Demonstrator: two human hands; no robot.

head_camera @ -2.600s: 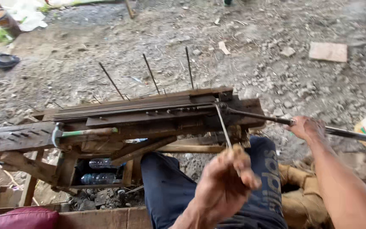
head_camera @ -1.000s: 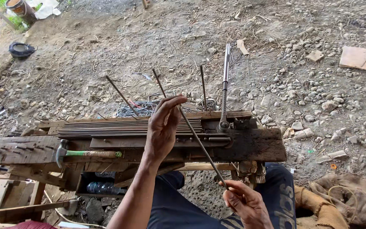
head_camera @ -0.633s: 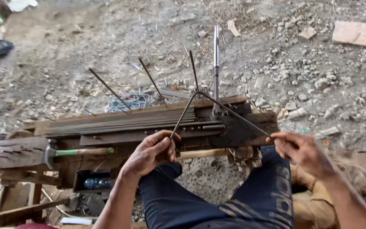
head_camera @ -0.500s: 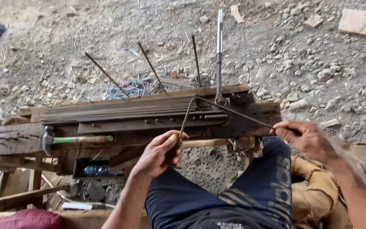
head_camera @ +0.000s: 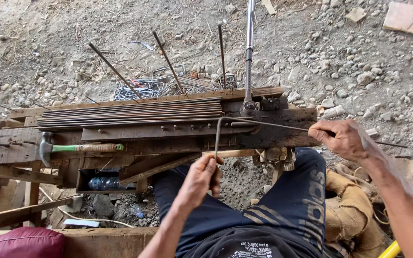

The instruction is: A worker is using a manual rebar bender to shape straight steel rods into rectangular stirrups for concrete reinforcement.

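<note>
Gripping the bent steel rod (head_camera: 264,123), left hand (head_camera: 201,176) pinches its short leg at six o'clock; right hand (head_camera: 342,139) clenches the long leg toward three o'clock.

Wooden bench (head_camera: 283,136) across person's lap. Straight rods (head_camera: 130,113) stacked along far edge. Hammer (head_camera: 80,148) left, on near ledge. Bending lever (head_camera: 248,57) right of stack, pointing away. Bent rod (head_camera: 264,124) before stack; left hand (head_camera: 199,177) at near end, right hand (head_camera: 342,139) at right end. Bottle (head_camera: 107,183) in box under bench.
</note>
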